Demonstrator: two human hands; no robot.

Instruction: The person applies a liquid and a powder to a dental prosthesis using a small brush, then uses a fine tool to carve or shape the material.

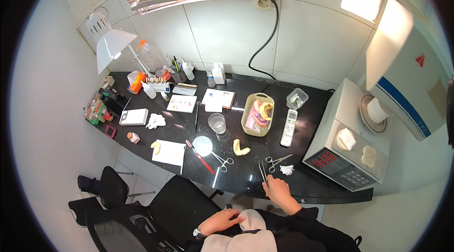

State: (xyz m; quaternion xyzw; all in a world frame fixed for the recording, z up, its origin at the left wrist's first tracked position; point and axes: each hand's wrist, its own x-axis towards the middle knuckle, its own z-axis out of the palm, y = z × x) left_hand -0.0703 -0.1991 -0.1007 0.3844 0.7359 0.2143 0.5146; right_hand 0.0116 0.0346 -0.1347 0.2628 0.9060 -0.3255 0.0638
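Observation:
My right hand (280,193) is closed around metal tweezers (262,170) at the desk's front edge; their tips are apart and point away from me. Beside the tweezers lie a scissor-handled metal clamp (278,160) and a crumpled white tissue (286,170). My left hand (221,221) rests on my lap, fingers stretched out and holding nothing. Further left on the desk are a yellowish dental arch model (241,148), another scissor-handled clamp (222,160), a round white disc (202,145) and a red-handled tool (203,161). A smaller yellowish model (155,147) sits on white paper (169,155).
A dental furnace (345,157) with its head raised stands at the right. Behind the models are a yellow basket (257,131) of casts, a clear cup (217,123) and a white remote (289,129). A desk lamp (113,44) and bottles fill the back left; a black chair (182,209) stands left.

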